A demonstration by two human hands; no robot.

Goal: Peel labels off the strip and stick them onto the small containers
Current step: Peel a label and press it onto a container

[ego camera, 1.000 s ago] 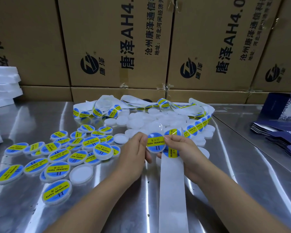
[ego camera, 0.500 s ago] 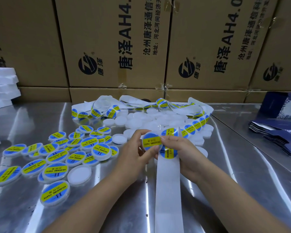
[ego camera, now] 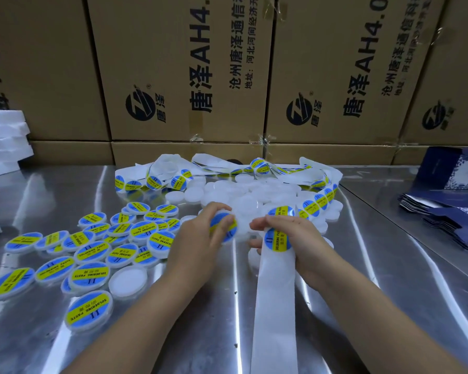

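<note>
My left hand (ego camera: 200,238) grips a small round white container (ego camera: 223,225) that bears a blue and yellow label, its thumb pressing on the label. My right hand (ego camera: 295,236) holds the white label strip (ego camera: 274,306), which hangs down toward me, with a blue and yellow label (ego camera: 277,240) at the fingers. The two hands are a short way apart. Behind them lies a heap of plain white containers (ego camera: 249,193). Several labelled containers (ego camera: 92,265) are spread at the left.
The steel table (ego camera: 173,333) carries coils of used and full strip (ego camera: 227,168) at the back. Cardboard boxes (ego camera: 184,76) wall off the rear. White foam blocks (ego camera: 3,141) sit far left, dark blue folded cartons (ego camera: 449,211) at the right.
The right hand has let go of the labelled container and drawn right along the strip. My left hand has carried the container left and rubs its label.
</note>
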